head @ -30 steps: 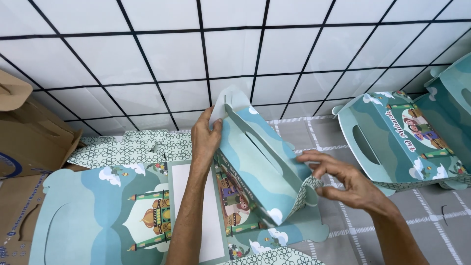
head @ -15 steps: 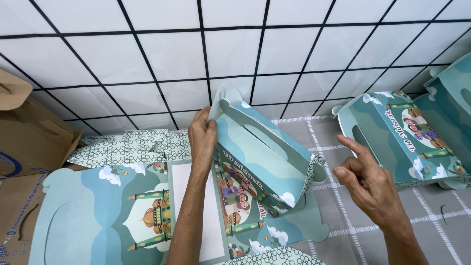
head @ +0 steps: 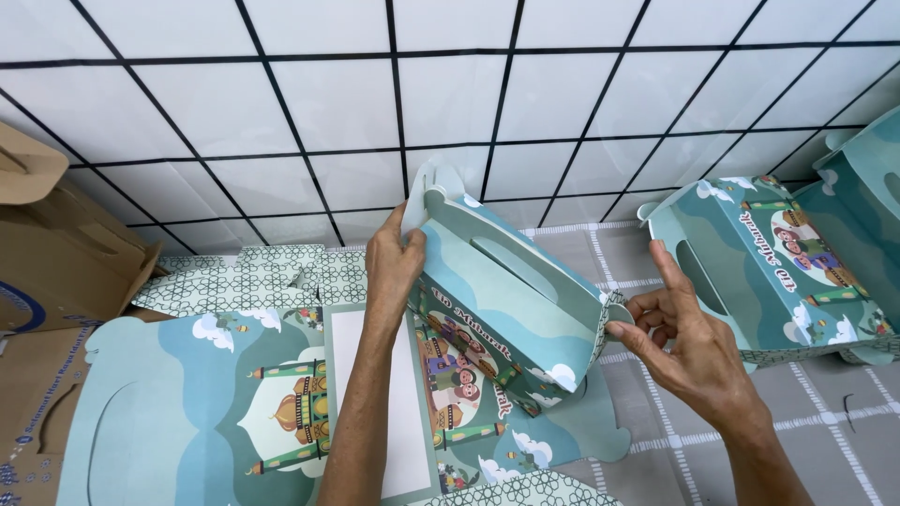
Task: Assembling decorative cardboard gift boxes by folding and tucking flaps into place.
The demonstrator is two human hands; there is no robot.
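A teal printed cardboard gift box (head: pixel 506 300), partly folded with a handle slot, stands tilted on a flat unfolded box sheet (head: pixel 234 412). My left hand (head: pixel 394 267) grips the box's left end near its upright flap. At the box's right end, my right hand (head: pixel 684 342) pinches the patterned side flap between thumb and fingers.
Two finished teal boxes (head: pixel 778 262) sit at the right on a grey checked cloth (head: pixel 844 422). A brown carton (head: pixel 56 262) stands at the left. A white tiled wall (head: pixel 450 112) runs behind. More flat sheets lie under the box.
My right hand has moved off the box's underside to its right end and taken the side flap. The box has tipped more upright. My left hand holds its place.
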